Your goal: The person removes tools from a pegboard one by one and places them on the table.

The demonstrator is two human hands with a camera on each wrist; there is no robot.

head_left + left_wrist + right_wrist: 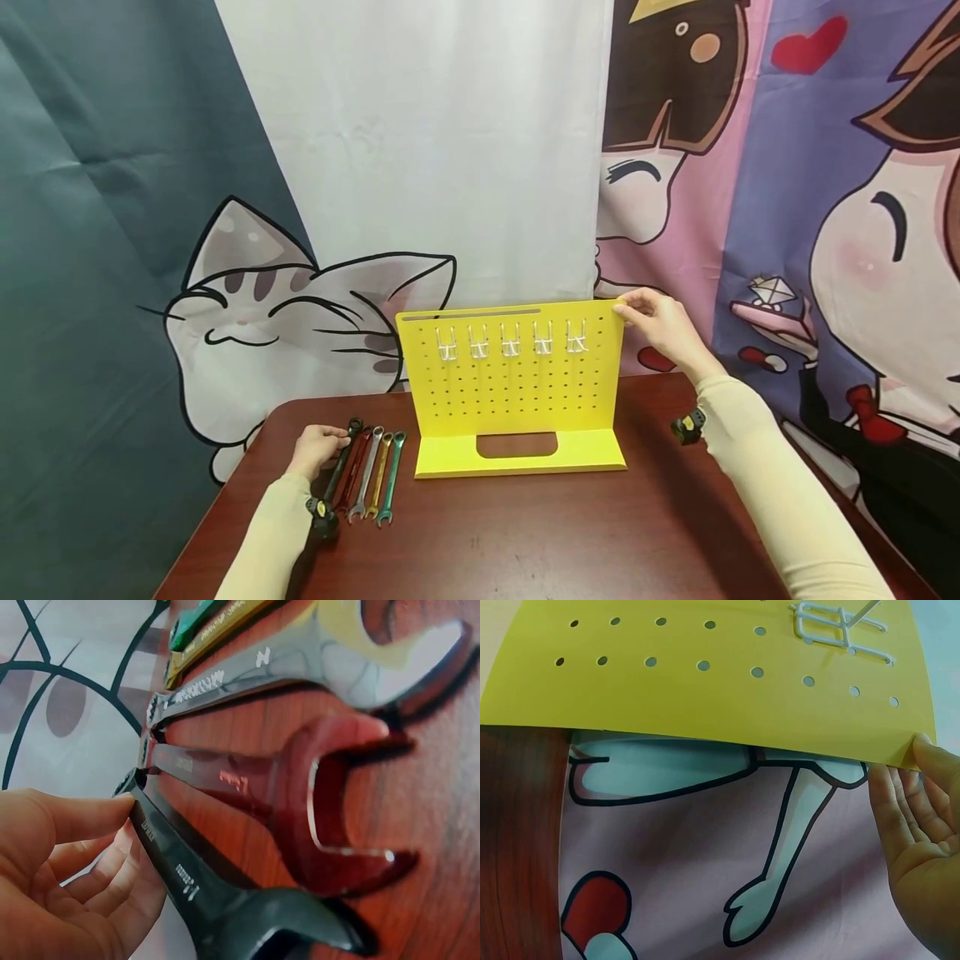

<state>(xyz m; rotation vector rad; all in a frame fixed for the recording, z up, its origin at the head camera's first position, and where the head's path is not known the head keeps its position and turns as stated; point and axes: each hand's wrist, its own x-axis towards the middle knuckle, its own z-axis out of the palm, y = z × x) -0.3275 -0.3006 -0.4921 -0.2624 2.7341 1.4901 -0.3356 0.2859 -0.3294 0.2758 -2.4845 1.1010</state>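
At the left of the table, my left hand pinches the ring end of a black combination wrench. Beside it lie a red wrench, a silver wrench, a yellow wrench and a green wrench, side by side with open ends toward me. My right hand grips the top right corner of a yellow pegboard, thumb on the front and fingers behind, as the right wrist view shows. Several white wire hooks hang in a row across the board's upper part.
The pegboard stands upright on its own base, which has an oblong cutout, on a dark red-brown wooden table. Behind the table hangs a cloth printed with cartoon figures. A camera is strapped to each wrist.
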